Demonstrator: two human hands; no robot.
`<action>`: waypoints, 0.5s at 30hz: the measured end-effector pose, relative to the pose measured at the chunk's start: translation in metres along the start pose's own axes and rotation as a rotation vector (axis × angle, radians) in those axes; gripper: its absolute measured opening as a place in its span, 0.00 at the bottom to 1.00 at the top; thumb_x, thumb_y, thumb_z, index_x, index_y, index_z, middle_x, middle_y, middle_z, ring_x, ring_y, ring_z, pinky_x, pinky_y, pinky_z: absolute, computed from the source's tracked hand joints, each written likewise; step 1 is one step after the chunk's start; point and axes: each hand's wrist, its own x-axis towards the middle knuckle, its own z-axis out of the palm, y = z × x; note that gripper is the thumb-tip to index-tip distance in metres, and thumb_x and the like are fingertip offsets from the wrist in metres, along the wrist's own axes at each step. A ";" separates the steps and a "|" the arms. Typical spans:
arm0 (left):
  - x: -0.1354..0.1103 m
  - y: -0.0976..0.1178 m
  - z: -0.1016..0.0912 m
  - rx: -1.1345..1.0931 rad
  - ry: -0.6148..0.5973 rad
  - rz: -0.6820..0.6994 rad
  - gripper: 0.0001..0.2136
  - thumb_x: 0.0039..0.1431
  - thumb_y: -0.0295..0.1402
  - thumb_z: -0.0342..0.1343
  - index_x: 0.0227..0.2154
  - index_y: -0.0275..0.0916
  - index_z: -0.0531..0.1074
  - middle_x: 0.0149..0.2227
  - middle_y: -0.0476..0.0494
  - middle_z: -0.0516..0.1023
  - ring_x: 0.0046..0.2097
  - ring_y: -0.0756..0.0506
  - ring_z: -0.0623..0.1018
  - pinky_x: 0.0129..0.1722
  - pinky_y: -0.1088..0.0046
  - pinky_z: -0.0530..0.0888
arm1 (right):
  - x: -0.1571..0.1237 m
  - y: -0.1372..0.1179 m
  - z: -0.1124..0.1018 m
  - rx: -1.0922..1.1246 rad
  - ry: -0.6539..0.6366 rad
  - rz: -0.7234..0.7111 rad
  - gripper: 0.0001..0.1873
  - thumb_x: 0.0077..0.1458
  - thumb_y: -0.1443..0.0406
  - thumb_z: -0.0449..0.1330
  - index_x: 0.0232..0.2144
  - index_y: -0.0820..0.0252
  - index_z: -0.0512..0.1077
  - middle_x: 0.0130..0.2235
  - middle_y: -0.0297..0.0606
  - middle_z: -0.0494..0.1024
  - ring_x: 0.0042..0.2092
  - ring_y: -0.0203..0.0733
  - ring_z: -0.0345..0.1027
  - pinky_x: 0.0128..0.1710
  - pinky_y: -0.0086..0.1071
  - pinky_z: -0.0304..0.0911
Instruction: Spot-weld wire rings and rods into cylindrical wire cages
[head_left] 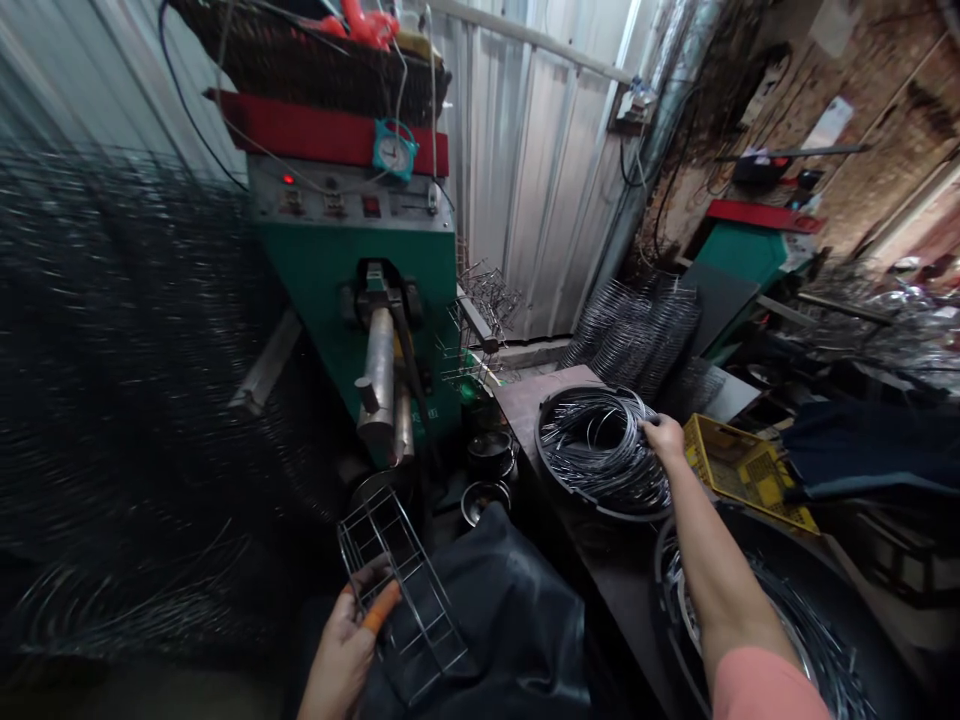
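Observation:
My left hand, with orange covers on its fingers, is closed around the side of a small wire basket held low, just over my dark-covered lap. Out to the right, my right hand reaches to the rim of a round black tub. Its fingers are pinched at the edge of the coiled metal wires inside; whether a wire is between them is too small to make out. In front of me stands a green welding machine with thick metal electrode arms.
A second black tub holds more wire pieces at lower right. Beyond it sits a yellow crate. Stacked wire racks lean near the metal wall. Piled wire mesh fills the left side. Small metal bowls stand below the machine.

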 end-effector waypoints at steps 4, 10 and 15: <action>-0.002 -0.001 -0.003 0.018 0.014 0.012 0.25 0.29 0.37 0.66 0.37 0.40 0.71 0.40 0.44 0.75 0.43 0.42 0.74 0.37 0.71 0.72 | 0.001 -0.013 -0.001 0.014 -0.080 -0.015 0.07 0.42 0.65 0.60 0.23 0.65 0.75 0.21 0.42 0.75 0.30 0.46 0.71 0.29 0.30 0.60; 0.004 -0.002 -0.004 0.000 0.003 -0.045 0.28 0.31 0.39 0.67 0.40 0.40 0.70 0.40 0.44 0.75 0.44 0.42 0.73 0.36 0.72 0.71 | 0.012 -0.027 -0.005 0.241 -0.048 0.048 0.06 0.42 0.69 0.58 0.18 0.64 0.73 0.17 0.41 0.71 0.26 0.43 0.68 0.26 0.29 0.59; 0.012 -0.003 -0.011 0.019 -0.064 -0.062 0.29 0.30 0.35 0.67 0.42 0.44 0.71 0.47 0.45 0.72 0.45 0.43 0.72 0.32 0.76 0.70 | 0.016 -0.048 0.001 0.375 -0.034 0.093 0.14 0.50 0.64 0.54 0.33 0.70 0.74 0.15 0.36 0.66 0.19 0.38 0.61 0.20 0.28 0.57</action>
